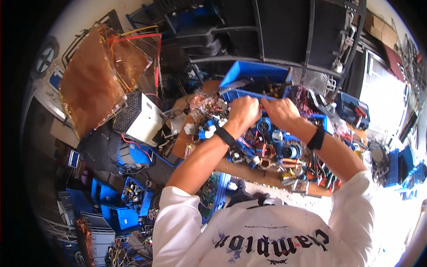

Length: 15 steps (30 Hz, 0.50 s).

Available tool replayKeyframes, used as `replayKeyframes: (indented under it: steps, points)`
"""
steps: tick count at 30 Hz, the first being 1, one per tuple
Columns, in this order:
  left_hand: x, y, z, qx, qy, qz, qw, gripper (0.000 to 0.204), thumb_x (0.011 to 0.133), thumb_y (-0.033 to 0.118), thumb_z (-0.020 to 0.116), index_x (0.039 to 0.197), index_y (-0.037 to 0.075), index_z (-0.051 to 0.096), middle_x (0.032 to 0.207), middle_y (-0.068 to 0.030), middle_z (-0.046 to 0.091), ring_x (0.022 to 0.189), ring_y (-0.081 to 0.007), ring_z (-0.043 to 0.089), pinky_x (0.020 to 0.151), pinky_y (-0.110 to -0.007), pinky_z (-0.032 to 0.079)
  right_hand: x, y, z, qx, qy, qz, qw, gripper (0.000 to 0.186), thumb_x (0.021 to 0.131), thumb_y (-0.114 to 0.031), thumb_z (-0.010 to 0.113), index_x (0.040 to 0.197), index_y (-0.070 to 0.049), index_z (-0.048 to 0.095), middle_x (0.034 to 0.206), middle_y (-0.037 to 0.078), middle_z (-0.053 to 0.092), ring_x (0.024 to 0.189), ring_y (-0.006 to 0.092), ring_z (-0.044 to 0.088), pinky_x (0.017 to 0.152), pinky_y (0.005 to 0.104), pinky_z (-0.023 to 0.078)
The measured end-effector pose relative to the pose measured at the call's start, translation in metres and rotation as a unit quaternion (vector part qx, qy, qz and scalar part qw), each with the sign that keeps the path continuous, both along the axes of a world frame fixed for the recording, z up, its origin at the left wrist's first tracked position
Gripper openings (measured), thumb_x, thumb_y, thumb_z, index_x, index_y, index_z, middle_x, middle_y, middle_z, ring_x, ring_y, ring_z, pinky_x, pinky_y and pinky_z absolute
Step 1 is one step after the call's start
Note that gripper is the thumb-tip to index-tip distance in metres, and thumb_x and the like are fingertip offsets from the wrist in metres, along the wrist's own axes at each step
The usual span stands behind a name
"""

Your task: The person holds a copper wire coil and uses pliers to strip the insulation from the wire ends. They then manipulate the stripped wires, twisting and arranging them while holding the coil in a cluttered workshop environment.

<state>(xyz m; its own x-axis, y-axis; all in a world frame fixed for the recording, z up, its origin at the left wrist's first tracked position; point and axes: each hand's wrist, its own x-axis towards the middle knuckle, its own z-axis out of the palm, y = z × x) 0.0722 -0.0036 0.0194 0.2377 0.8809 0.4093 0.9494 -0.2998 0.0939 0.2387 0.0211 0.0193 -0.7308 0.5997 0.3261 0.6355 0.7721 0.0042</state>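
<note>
Two bare hands are in view, each with one black wristband at the wrist. The left hand [244, 112] shows its back, fingers curled inward; the right hand [281, 112] is beside it, likewise curled, thumb side toward the left. Their inner edges nearly meet. Whether either is gripping anything cannot be determined, as the fingertips are hidden.

One blue bin [255, 72] is located just beyond the hands, its near wall partly behind them in this view; contact could not be confirmed. It contains dark pieces, too tangled to count.

Nearer the body than the hands, one wooden bench [240, 171] carries mixed parts. Below the right hand: one blue round part [263, 125], one blue cylinder [277, 137] and one blue ring-shaped part [293, 151]. To the left of the left hand: one heap of copper-coloured wire [201, 103]. Well left of the grip: one white box [150, 116] with a dark perforated side, and, beyond it, one large brown panel [86, 84]. Well right of the right hand: one dark blue case [352, 110].
</note>
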Motion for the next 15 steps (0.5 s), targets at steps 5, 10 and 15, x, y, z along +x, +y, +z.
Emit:
replayKeyframes:
  steps: [5, 10, 15]
  points:
    - [0.003, 0.010, -0.007, -0.014, 0.012, 0.017, 1.000, 0.027, 0.076, 0.027, 0.068, 0.064, 0.002, 0.069, 0.063, -0.0214, 0.064, 0.060, -0.0363, 0.066, 0.059, -0.045, 0.054, 0.005, 0.001, 0.002, 0.010, -0.010, -0.004, 1.000, 0.017, 0.086, -0.012, 0.050, 0.102, -0.009, 0.051, 0.074, 0.013, 0.067, 0.068, 0.0325, 0.067, 0.058, 0.0444, 0.053]
    - [0.003, -0.004, 0.022, -0.091, -0.063, -0.069, 0.991, 0.034, 0.071, 0.025, 0.078, 0.092, 0.001, 0.069, 0.081, -0.0168, 0.070, 0.077, -0.0279, 0.069, 0.068, -0.038, 0.054, 0.017, 0.006, 0.004, -0.046, -0.004, -0.047, 0.998, 0.017, 0.089, -0.016, 0.052, 0.104, -0.007, 0.050, 0.076, 0.016, 0.066, 0.073, 0.0337, 0.067, 0.062, 0.0436, 0.053]
    - [-0.022, -0.017, 0.045, -0.254, -0.629, -0.124, 0.724, 0.041, 0.090, 0.025, 0.066, 0.120, -0.002, 0.057, 0.118, -0.0141, 0.062, 0.106, -0.0233, 0.061, 0.089, -0.035, 0.051, 0.033, 0.011, 0.008, -0.279, 0.280, -0.054, 0.917, 0.029, 0.091, -0.025, 0.060, 0.106, -0.002, 0.054, 0.074, 0.012, 0.064, 0.070, 0.0232, 0.063, 0.065, 0.0349, 0.050]
